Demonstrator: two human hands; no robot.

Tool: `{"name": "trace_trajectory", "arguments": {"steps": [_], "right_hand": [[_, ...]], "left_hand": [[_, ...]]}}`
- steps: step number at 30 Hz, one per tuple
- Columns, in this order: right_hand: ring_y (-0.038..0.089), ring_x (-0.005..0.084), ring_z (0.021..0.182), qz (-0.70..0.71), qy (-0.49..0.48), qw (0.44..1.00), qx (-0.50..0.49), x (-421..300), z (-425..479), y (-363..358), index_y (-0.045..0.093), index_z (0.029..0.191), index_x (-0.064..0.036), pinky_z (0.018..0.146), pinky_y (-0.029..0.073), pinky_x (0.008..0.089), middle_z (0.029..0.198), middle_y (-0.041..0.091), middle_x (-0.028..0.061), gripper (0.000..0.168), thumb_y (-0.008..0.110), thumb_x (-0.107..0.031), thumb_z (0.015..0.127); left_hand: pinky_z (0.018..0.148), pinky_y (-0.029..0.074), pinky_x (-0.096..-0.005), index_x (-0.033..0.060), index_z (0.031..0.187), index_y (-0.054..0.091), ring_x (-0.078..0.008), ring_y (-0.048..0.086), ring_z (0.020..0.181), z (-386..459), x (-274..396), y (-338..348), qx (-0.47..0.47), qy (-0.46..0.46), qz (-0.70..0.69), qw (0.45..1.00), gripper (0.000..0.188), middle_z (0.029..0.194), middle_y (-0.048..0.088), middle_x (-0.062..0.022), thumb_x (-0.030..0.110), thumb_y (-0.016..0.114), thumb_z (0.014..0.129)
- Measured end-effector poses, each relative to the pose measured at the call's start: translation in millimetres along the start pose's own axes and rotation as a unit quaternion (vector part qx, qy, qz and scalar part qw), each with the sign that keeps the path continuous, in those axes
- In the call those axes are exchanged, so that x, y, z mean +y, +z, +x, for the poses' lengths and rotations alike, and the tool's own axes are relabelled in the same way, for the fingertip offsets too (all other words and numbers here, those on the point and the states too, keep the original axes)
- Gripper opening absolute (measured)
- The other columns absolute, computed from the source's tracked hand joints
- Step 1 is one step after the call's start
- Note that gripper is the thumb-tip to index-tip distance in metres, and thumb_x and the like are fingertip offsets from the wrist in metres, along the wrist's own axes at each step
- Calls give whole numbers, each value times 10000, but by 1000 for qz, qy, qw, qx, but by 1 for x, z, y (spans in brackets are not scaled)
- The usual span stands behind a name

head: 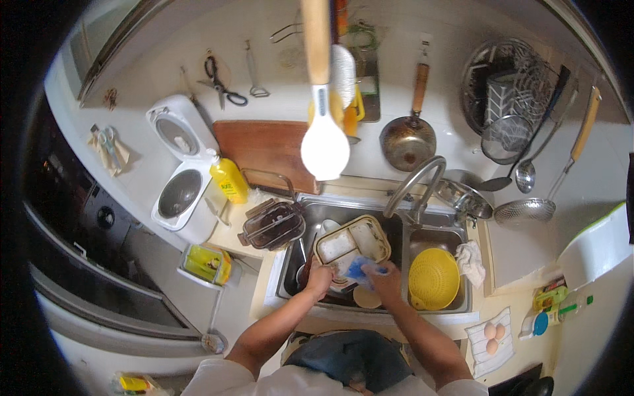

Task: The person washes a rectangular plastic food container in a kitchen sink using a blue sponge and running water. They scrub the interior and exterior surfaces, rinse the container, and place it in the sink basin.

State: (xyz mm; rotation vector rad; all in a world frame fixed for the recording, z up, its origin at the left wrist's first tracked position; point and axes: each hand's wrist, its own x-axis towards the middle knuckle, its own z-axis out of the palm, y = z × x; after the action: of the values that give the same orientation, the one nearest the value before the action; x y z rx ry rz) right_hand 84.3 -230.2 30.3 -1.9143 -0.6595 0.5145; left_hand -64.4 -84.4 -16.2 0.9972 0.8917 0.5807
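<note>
My left hand (pixel 321 280) grips the near left corner of a divided food container (pixel 354 244), tilted over the left sink basin (pixel 394 232). Whitish suds or residue lie in its compartments. In my right hand (pixel 385 284) is a blue scrubbing cloth or sponge (pixel 358 270), pressed to the container's near edge and blurred. Below it in the basin sit other dishes, among them a round beige item (pixel 367 298). A white cup or bowl (pixel 329 226) shows behind the container. My hands and the container hide much of the basin floor.
A curved metal faucet (pixel 415 185) arches between the basins. The right basin holds a yellow colander (pixel 434 278), with a white rag (pixel 470 262) on the rim. Left are a dark lidded container (pixel 274 225) and yellow soap bottle (pixel 229 180). Three eggs (pixel 491 338) rest right.
</note>
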Motion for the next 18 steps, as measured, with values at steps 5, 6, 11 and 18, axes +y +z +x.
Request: {"name": "trace_trajectory", "arguments": {"steps": [5,6,11,18], "right_hand": [[687,318,731,-228,-183,946,-139,-72,19,-36,709,928,-6,661,537,383,807,685,216,439,796,-369,699],[684,330,729,-281,-248,910,-177,-74,24,-25,711,911,-10,656,539,397,810,683,216,412,776,-362,708],[675,361,727,-470,-306,785,-263,-78,25,17,708,853,-43,647,532,457,778,680,186,334,706,-350,723],[689,331,719,-448,-253,835,-194,-61,15,40,708,741,-51,649,542,435,736,683,168,352,711,-402,710]], "left_hand": [[522,434,-315,-12,1263,357,-166,516,625,-29,18,24,6,21,-66,998,538,672,555,-80,-93,452,740],[525,431,-311,-18,1295,349,-164,517,632,-19,-1,13,-5,20,-78,997,560,648,547,-73,-90,448,749],[538,422,-287,63,1283,395,-140,534,685,-23,0,26,-4,-2,-85,996,495,815,548,-48,-60,402,804],[556,404,-264,85,1272,444,-140,540,697,-38,18,29,-27,-28,-42,998,454,917,569,-49,-19,386,834]]}}
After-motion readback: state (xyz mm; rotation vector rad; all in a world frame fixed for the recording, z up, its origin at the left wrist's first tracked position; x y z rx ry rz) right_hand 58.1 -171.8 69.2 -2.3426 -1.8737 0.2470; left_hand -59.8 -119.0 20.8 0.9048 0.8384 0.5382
